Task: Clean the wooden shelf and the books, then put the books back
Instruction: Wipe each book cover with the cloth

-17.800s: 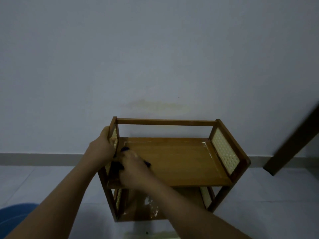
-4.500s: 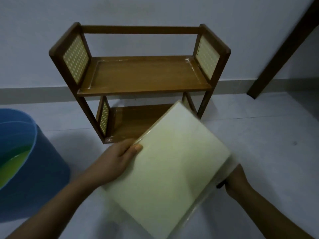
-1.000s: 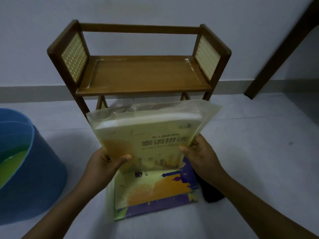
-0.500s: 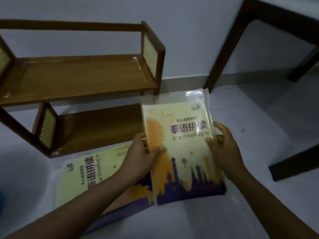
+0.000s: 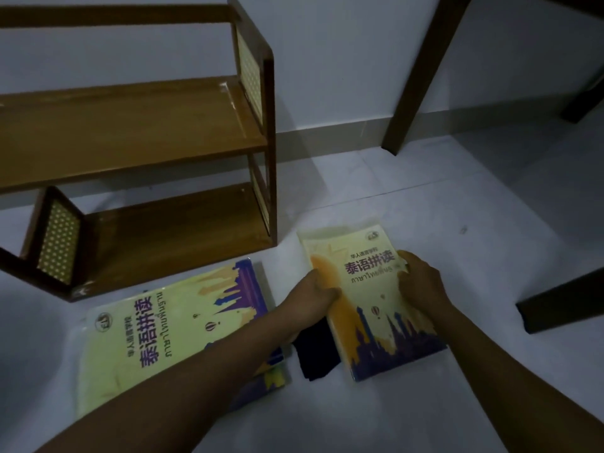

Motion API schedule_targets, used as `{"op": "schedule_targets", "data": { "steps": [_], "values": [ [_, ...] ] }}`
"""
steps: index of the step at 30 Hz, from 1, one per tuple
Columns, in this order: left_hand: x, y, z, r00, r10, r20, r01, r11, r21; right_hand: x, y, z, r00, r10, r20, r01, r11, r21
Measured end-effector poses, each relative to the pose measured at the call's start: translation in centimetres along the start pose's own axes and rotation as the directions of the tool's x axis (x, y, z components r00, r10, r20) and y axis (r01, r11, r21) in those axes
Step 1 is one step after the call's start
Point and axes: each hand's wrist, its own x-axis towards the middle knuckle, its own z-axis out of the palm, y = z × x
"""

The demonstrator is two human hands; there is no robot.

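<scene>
Two hands are on one book: I log the left hand clamped on the left long edge and the right hand on the right long edge of the yellow-and-purple plastic-wrapped book, which lies on the pale tiled floor to the right of the brown wooden two-tier shelf. Left fingers are curled over the cover near its upper half, thumb pressed onto the yellow print; right fingers are pressed together along the opposite edge, with the wrap bunched under them. I cannot tell whether the book rests fully flat or is lifted a little at its far end. Its long axis runs from near me to the far side, tilted slightly leftward at the far end, title upright to my view. A dark folded cloth lies just beside the book's near-left corner, partly tucked under it, and closer to the left hand than to the right. A second, matching yellow-and-purple book lies flat to the left, just in front of the shelf's lower tier, its long axis turned across mine; my left forearm crosses over its near-right corner. Both tiers look bare. Judgement: wiping this book comes next, and the cloth sits near and left of the fingers, so the left hand is better placed to fetch it while the right steadies the cover.
</scene>
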Motion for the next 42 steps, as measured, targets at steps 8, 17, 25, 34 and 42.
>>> {"op": "schedule_targets", "data": {
  "steps": [8,17,25,34,42],
  "values": [
    [-7.2,-4.8,-9.1,0.933,0.359,-0.032,-0.212,0.617,0.758,-9.2,-7.7,7.9,0.814,-0.515,0.268,0.575,0.780,-0.249],
    [-17.3,-15.8,-19.0,0.938,0.193,-0.287,0.113,0.612,0.783,-10.6,-9.7,11.1,0.880,-0.395,0.266,0.474,0.774,-0.420],
    [-18.5,-18.7,-21.7,0.957,0.228,-0.182,0.006,0.609,0.793,-12.6,-17.7,16.1,0.812,-0.539,0.224,0.582,0.780,-0.230],
    [-18.7,-19.7,-22.4,0.956,0.223,-0.192,0.012,0.624,0.781,-14.1,-22.8,20.5,0.389,-0.826,0.408,0.918,0.311,-0.244],
    [-19.0,-20.4,-22.8,0.945,0.261,-0.196,0.009,0.579,0.815,-21.3,-24.7,21.7,0.276,-0.835,0.476,0.961,0.244,-0.131]
  ]
}}
